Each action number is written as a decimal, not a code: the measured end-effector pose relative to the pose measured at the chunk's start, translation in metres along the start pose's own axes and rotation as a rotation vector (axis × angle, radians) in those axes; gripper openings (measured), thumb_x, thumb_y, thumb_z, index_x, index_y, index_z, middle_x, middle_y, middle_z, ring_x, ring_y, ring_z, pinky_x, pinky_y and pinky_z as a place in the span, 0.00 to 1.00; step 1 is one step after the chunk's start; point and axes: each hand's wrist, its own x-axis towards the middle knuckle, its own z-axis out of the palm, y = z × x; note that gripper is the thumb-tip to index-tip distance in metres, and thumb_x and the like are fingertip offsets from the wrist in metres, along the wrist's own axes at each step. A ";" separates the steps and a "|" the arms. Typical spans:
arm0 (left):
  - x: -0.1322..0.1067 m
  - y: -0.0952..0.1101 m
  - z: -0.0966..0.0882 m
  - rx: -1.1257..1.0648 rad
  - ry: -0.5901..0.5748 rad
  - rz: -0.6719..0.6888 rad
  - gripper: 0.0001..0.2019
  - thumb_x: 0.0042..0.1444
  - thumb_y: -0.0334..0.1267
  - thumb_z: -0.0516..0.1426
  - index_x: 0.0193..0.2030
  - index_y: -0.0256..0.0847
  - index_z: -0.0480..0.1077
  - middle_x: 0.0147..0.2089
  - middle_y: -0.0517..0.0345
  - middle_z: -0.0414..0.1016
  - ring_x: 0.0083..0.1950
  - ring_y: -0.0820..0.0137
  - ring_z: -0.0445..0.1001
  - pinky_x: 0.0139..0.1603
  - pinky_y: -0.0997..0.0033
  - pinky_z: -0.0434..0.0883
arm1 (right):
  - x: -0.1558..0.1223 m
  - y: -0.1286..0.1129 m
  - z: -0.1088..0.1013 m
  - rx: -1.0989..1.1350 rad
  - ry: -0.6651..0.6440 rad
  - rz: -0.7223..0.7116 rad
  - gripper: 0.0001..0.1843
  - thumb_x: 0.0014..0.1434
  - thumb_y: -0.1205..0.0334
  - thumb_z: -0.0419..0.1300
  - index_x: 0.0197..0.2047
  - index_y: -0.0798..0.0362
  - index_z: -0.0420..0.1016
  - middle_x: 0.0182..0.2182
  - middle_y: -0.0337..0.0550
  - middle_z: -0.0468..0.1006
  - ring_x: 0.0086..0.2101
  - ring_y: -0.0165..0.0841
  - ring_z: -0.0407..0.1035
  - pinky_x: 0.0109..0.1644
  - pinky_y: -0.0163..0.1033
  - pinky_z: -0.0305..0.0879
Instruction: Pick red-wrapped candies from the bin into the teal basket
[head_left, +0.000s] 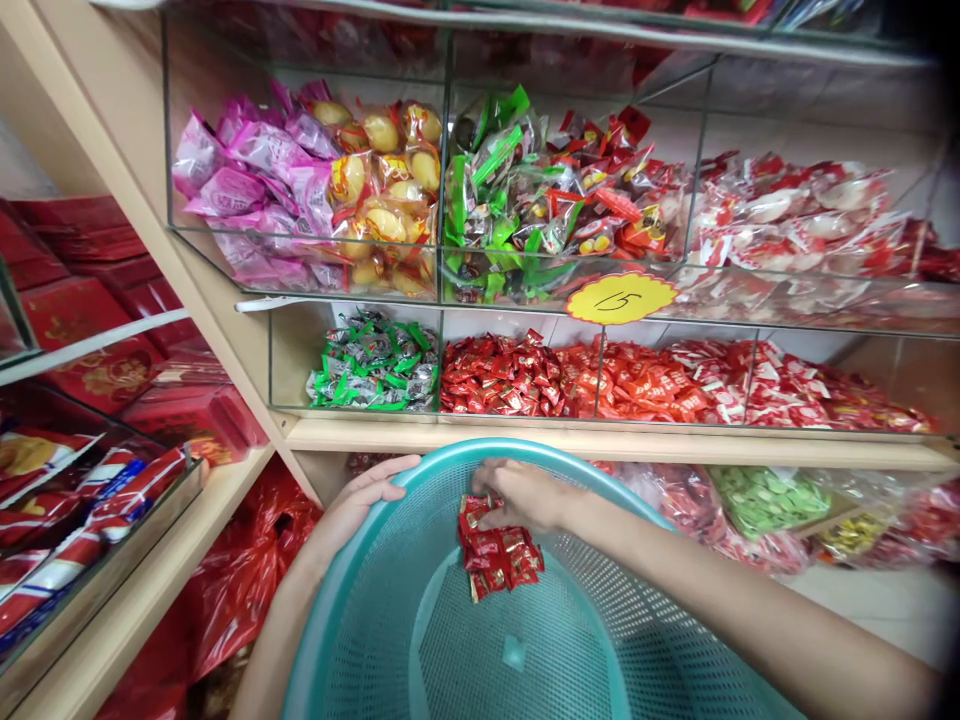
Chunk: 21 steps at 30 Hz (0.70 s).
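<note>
Basket (600,640) of teal mesh fills the near edge of my feed, one left hand (367,490) clasped over its far rim, forearm running down its left side. The right hand (521,495) reaches in from the right, wrist bent, fingertips pinched on the top of one clump of red-wrapped candies (499,555) that hangs just below the grip against the inner wall. Beyond, I count four lower bins (596,385), three upper bins (697,160) and one yellow price tag (621,298).

Perforated plastic basket (600,640); glossy foil candy wrappers (499,555); wooden shelf (600,445).
</note>
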 end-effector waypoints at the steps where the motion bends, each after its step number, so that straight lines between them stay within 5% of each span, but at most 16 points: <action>1: 0.001 -0.001 -0.001 -0.006 0.000 -0.005 0.20 0.41 0.31 0.61 0.45 0.45 0.76 0.43 0.59 0.81 0.39 0.65 0.77 0.40 0.70 0.69 | -0.002 0.000 -0.007 0.028 0.030 -0.014 0.22 0.48 0.53 0.66 0.45 0.53 0.71 0.38 0.45 0.74 0.36 0.34 0.67 0.37 0.36 0.60; 7: 0.006 -0.004 -0.002 -0.037 -0.032 -0.014 0.23 0.40 0.32 0.61 0.47 0.43 0.75 0.45 0.56 0.81 0.45 0.60 0.77 0.46 0.65 0.69 | -0.007 0.009 -0.067 0.369 0.274 -0.068 0.16 0.57 0.49 0.56 0.32 0.56 0.73 0.24 0.38 0.71 0.25 0.27 0.63 0.29 0.33 0.58; 11: 0.005 -0.004 -0.001 -0.051 -0.043 -0.010 0.22 0.41 0.32 0.61 0.48 0.42 0.74 0.43 0.56 0.81 0.43 0.62 0.77 0.46 0.65 0.69 | 0.005 0.036 -0.084 0.236 0.551 0.144 0.10 0.55 0.57 0.58 0.27 0.54 0.71 0.22 0.38 0.72 0.24 0.27 0.62 0.29 0.33 0.57; 15: 0.008 -0.006 -0.003 -0.027 -0.013 -0.007 0.23 0.40 0.33 0.61 0.48 0.42 0.74 0.44 0.55 0.81 0.41 0.61 0.78 0.44 0.64 0.70 | 0.017 0.058 -0.078 0.111 0.482 0.329 0.10 0.50 0.56 0.62 0.25 0.53 0.70 0.21 0.39 0.72 0.24 0.28 0.63 0.29 0.33 0.57; 21: 0.010 -0.006 -0.005 -0.001 -0.010 -0.004 0.24 0.39 0.32 0.61 0.48 0.42 0.74 0.45 0.55 0.81 0.44 0.60 0.77 0.45 0.65 0.70 | 0.020 0.059 -0.076 0.015 0.440 0.393 0.11 0.48 0.53 0.63 0.28 0.52 0.73 0.24 0.41 0.74 0.26 0.30 0.65 0.31 0.33 0.58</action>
